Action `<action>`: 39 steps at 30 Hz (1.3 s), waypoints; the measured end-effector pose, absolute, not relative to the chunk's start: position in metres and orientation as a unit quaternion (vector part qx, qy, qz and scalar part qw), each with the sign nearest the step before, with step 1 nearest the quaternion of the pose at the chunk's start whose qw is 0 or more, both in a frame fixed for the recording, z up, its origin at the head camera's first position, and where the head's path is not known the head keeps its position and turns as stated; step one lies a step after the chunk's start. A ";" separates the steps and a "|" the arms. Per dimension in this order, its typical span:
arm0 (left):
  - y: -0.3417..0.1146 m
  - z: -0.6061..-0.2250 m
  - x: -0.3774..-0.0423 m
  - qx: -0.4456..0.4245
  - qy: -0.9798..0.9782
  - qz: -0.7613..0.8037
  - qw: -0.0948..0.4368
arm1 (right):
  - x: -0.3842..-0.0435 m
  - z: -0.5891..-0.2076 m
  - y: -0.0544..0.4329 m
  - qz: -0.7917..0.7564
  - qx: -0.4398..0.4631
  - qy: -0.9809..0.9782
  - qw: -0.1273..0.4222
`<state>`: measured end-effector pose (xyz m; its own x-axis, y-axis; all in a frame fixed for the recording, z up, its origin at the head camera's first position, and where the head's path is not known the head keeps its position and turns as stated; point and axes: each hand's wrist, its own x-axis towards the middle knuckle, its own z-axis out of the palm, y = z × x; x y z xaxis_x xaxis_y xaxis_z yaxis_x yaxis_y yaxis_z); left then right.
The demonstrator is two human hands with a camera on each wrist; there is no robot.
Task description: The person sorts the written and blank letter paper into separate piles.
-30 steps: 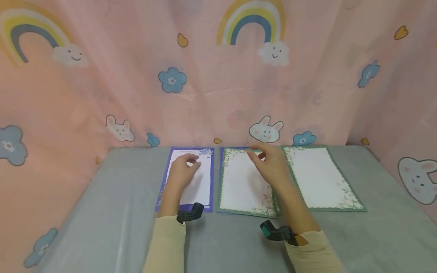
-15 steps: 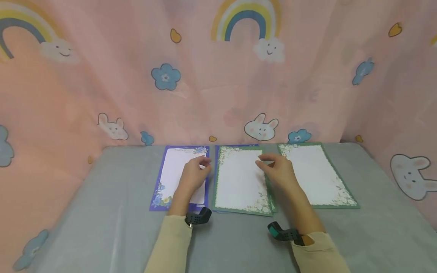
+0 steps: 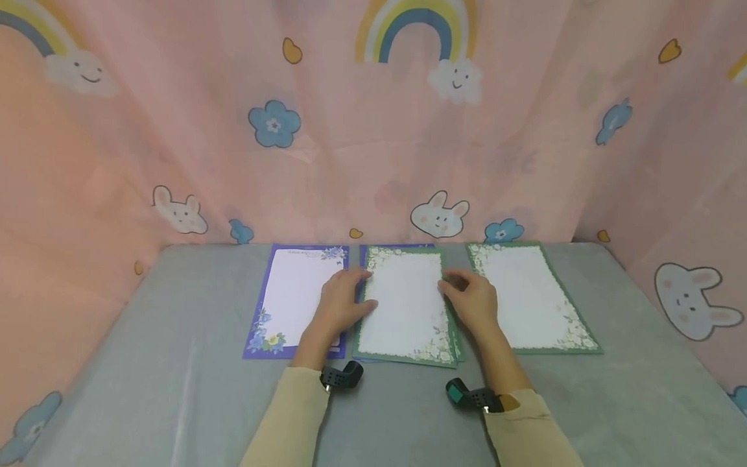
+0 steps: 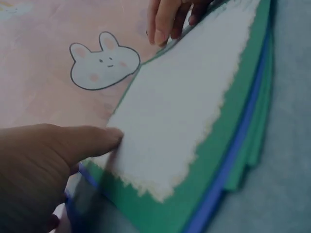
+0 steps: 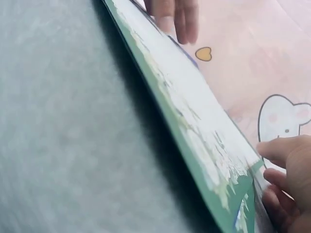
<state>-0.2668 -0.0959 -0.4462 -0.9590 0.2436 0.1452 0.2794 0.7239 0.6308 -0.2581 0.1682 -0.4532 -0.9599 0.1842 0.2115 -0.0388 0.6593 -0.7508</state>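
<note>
A white sheet with a green flowered border tops a small stack in the middle of the grey table, with purple and green sheets peeking out beneath. My left hand is at its left edge, the thumb reaching over the paper and the other fingers beside the edge. At the right edge is my right hand, its thumb tip touching the border and its fingers loosely bent beside it. In the left wrist view, the left hand overlaps the sheet's near corner. The right wrist view shows the right hand at another corner.
A purple-bordered flowered sheet lies left of the stack, partly under my left forearm. To the right lies another green-bordered sheet. Behind the grey table hangs a pink curtain printed with rabbits, rainbows and flowers.
Both hands have come down to the middle stack. The left moved right from above the purple-bordered sheet, its thumb and forefinger spreading; the right moved off the sheet's face to its right edge.
</note>
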 end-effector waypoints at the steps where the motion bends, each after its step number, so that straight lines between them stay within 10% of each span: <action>1: -0.097 -0.448 -0.267 -0.149 -0.932 -0.328 0.025 | -0.259 -0.454 0.169 0.401 -0.034 -0.905 0.136; 39: -0.098 -0.454 -0.267 -0.159 -0.928 -0.337 0.021 | -0.260 -0.458 0.168 0.512 -0.035 -0.841 0.172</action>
<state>-0.2669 -0.0981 -0.4536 -0.9486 0.2810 0.1453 0.3088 0.7227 0.6183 -0.2600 0.1678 -0.4583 -0.9387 0.2345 0.2527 -0.1171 0.4726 -0.8735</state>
